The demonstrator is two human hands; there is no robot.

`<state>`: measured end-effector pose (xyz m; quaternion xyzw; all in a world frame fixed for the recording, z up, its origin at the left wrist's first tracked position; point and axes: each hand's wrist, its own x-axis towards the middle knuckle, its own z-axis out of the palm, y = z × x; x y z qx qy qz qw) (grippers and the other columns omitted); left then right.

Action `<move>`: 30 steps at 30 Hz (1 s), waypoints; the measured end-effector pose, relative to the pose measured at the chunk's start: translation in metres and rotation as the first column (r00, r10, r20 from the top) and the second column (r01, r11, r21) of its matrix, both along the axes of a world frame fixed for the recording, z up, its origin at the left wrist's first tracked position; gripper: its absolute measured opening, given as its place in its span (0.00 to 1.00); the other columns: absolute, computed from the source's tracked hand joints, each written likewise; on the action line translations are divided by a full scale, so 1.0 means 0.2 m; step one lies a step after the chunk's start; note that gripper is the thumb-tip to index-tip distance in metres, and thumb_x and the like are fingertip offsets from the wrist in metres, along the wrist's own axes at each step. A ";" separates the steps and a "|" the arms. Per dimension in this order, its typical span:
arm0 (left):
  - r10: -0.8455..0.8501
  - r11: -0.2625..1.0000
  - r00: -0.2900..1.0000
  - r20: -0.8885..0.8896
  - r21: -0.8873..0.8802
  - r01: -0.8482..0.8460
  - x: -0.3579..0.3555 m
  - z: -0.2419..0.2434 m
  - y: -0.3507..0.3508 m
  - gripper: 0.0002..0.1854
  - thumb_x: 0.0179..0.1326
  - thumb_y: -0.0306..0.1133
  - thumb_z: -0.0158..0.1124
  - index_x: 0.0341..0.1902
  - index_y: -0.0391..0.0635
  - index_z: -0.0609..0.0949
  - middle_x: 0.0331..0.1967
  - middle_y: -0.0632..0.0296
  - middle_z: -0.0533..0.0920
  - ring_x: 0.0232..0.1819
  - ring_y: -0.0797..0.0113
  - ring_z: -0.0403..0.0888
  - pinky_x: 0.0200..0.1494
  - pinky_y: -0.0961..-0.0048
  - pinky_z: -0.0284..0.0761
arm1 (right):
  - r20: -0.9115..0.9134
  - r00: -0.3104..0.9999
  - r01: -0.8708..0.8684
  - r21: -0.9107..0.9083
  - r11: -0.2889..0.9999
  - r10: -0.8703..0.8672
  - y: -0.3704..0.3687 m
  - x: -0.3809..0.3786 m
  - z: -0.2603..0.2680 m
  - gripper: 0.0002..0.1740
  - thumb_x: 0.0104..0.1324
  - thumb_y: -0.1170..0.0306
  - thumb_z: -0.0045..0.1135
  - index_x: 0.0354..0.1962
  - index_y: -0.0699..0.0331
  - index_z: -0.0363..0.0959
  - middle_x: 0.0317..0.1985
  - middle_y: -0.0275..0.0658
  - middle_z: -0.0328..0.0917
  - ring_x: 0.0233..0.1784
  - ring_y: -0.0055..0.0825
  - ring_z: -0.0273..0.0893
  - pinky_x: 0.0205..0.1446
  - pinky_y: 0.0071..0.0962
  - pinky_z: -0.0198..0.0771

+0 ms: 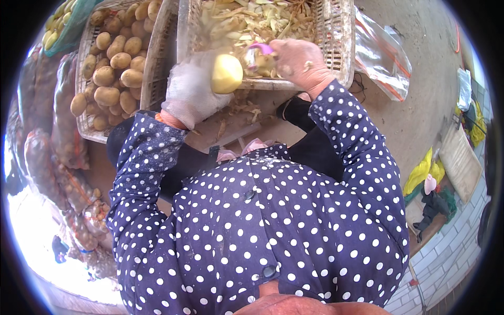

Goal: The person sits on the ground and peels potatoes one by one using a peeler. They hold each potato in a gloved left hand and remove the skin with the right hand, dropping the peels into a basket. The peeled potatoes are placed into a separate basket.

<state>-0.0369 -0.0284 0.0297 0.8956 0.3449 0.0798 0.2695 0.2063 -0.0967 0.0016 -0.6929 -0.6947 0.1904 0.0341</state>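
My left hand (193, 88), in a pale work glove, grips a peeled yellow potato (227, 74) at the near rim of a white plastic crate (340, 43). Motion blurs the glove's fingers. Bare and closed around a purple-handled peeler (261, 48), my right hand (300, 63) is to the right of the potato, apart from it. The peeler's blade end is blurred. Beneath both hands the crate holds a heap of potato peelings (264, 21).
Left of me, a second crate (147, 84) is full of unpeeled potatoes (107, 95). Filled net sacks (65, 114) line the far left. A clear plastic bag (380, 59) lies right of the peelings crate. Scraps of peel (248, 110) litter the floor between my legs.
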 end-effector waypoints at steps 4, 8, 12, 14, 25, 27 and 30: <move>0.055 0.998 0.993 0.104 -0.034 -0.051 0.02 0.01 0.02 0.36 0.39 0.42 0.80 0.54 0.43 0.78 0.42 0.47 0.84 0.46 0.44 0.83 0.50 0.57 0.78 | -0.669 0.731 0.243 0.068 0.968 -0.136 -0.08 0.05 -0.19 0.13 0.64 0.71 0.60 0.47 0.60 0.80 0.38 0.37 0.85 0.41 0.27 0.83 0.42 0.26 0.77; 0.144 0.977 0.985 0.094 -0.171 -0.127 0.06 -0.02 0.06 0.36 0.40 0.44 0.81 0.53 0.41 0.78 0.43 0.47 0.85 0.46 0.45 0.83 0.50 0.59 0.78 | -0.788 0.247 0.247 -0.512 0.823 -0.564 -0.01 -0.15 0.03 0.21 0.66 0.57 0.65 0.51 0.60 0.78 0.35 0.29 0.82 0.35 0.15 0.78 0.38 0.20 0.73; 0.199 0.966 0.980 0.006 -0.170 -0.195 0.16 -0.02 0.07 0.36 0.42 0.45 0.80 0.53 0.41 0.78 0.44 0.47 0.85 0.47 0.46 0.83 0.50 0.59 0.78 | -0.784 0.157 0.319 -0.535 0.782 -0.601 0.01 -0.25 0.04 0.27 0.66 0.52 0.64 0.57 0.57 0.75 0.35 0.28 0.78 0.31 0.15 0.71 0.35 0.19 0.70; 0.187 0.981 0.982 -0.027 -0.054 -0.188 0.21 -0.07 0.05 0.36 0.43 0.46 0.80 0.54 0.40 0.78 0.45 0.45 0.84 0.48 0.46 0.83 0.50 0.59 0.78 | -0.914 0.014 0.406 -0.365 0.838 -0.405 0.02 -0.31 -0.04 0.30 0.64 0.55 0.67 0.59 0.59 0.73 0.40 0.31 0.78 0.34 0.16 0.74 0.36 0.21 0.71; 0.532 -0.055 0.839 0.113 -0.984 0.168 0.14 0.03 0.07 0.40 0.58 0.43 0.70 0.70 0.38 0.67 0.59 0.53 0.77 0.59 0.62 0.77 0.60 0.69 0.74 | -0.811 -0.228 0.120 -0.572 0.811 -0.538 0.00 -0.03 0.10 0.32 0.61 0.62 0.66 0.61 0.61 0.68 0.47 0.31 0.77 0.44 0.18 0.74 0.48 0.19 0.70; 0.496 -0.086 0.858 0.132 -0.976 0.200 0.13 0.04 0.07 0.42 0.57 0.43 0.70 0.72 0.39 0.65 0.60 0.54 0.77 0.59 0.62 0.77 0.61 0.67 0.74 | -0.889 -0.094 0.141 -0.458 0.878 -0.449 -0.01 -0.02 0.10 0.38 0.60 0.67 0.67 0.67 0.62 0.65 0.51 0.32 0.76 0.49 0.17 0.72 0.52 0.18 0.69; 0.440 0.008 0.873 0.212 -0.973 0.232 0.12 -0.03 0.08 0.42 0.55 0.43 0.72 0.71 0.38 0.66 0.59 0.54 0.77 0.58 0.63 0.77 0.61 0.68 0.73 | -0.929 0.088 0.092 -0.352 0.931 -0.360 -0.01 0.04 0.06 0.40 0.58 0.76 0.67 0.68 0.63 0.63 0.55 0.33 0.77 0.56 0.18 0.72 0.59 0.20 0.69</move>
